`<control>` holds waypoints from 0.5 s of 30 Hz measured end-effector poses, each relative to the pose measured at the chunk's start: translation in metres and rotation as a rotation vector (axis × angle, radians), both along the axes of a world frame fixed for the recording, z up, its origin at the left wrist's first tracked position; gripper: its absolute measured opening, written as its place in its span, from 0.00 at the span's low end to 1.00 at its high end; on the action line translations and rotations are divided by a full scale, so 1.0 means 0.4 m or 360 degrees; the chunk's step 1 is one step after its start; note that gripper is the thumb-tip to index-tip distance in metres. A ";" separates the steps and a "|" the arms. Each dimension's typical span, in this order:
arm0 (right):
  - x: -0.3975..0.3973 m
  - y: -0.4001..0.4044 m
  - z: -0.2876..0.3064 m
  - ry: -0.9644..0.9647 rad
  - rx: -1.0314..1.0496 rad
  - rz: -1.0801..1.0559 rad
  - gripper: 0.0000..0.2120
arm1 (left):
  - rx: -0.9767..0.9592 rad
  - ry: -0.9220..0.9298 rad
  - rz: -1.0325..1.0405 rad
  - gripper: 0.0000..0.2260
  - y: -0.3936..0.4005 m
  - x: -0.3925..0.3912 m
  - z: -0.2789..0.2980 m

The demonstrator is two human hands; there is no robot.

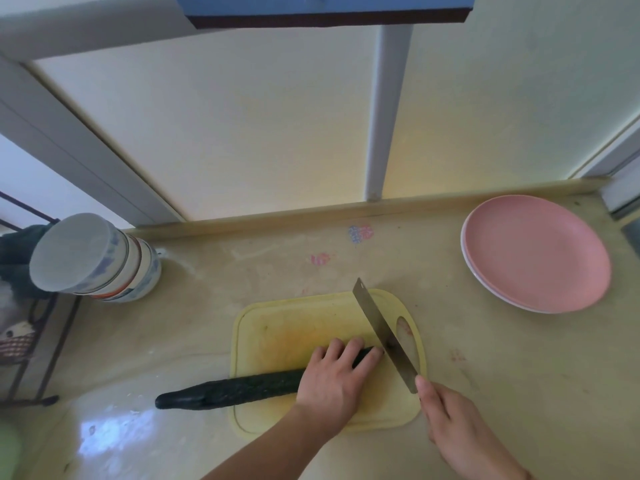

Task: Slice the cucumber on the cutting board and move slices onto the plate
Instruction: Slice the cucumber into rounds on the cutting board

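Note:
A long dark green cucumber (235,389) lies across the yellow cutting board (277,327), its left end hanging over the counter. My left hand (332,379) rests on its right part, fingers curved over it. My right hand (453,424) grips the handle of a cleaver (381,330), whose blade meets the cucumber's right tip just past my fingertips. A pink plate (536,254) sits at the back right with nothing on it. No loose slices show on the board.
A stack of upturned bowls (100,261) stands at the back left beside a dark wire rack (31,341). Pale walls and a white pipe (384,116) close the back of the beige counter (519,375).

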State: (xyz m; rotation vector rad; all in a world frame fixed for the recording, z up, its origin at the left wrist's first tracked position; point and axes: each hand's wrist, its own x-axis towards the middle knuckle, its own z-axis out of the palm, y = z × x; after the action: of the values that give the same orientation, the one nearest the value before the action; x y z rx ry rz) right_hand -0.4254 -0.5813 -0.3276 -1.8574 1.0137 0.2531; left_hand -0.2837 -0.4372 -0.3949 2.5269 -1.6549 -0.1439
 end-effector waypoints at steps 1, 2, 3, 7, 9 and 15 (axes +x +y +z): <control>-0.002 0.000 0.000 -0.0002 0.0011 -0.0025 0.22 | -0.0003 0.0006 0.0001 0.38 -0.002 -0.001 0.001; -0.001 0.001 0.001 0.0002 0.0025 -0.0036 0.23 | -0.0013 0.0009 0.0006 0.38 -0.003 -0.002 0.000; 0.000 0.001 0.000 0.0006 0.0033 -0.0032 0.23 | -0.0030 0.0012 0.0010 0.37 -0.004 -0.002 0.000; -0.003 -0.002 -0.001 0.0021 0.0017 0.0012 0.23 | -0.0102 0.0051 0.0022 0.32 -0.003 0.001 -0.005; -0.016 0.000 0.004 0.0036 -0.0031 0.0045 0.23 | -0.0118 0.0056 0.0022 0.32 -0.003 0.003 -0.007; -0.043 0.013 0.007 0.0068 -0.0095 0.0054 0.23 | -0.0110 -0.0020 -0.0010 0.31 -0.002 0.002 -0.015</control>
State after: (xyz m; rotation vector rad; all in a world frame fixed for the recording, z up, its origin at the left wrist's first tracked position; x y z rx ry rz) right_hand -0.4427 -0.5761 -0.3250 -1.9315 1.0298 0.2867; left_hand -0.2828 -0.4378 -0.4011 2.4773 -1.6429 -0.0705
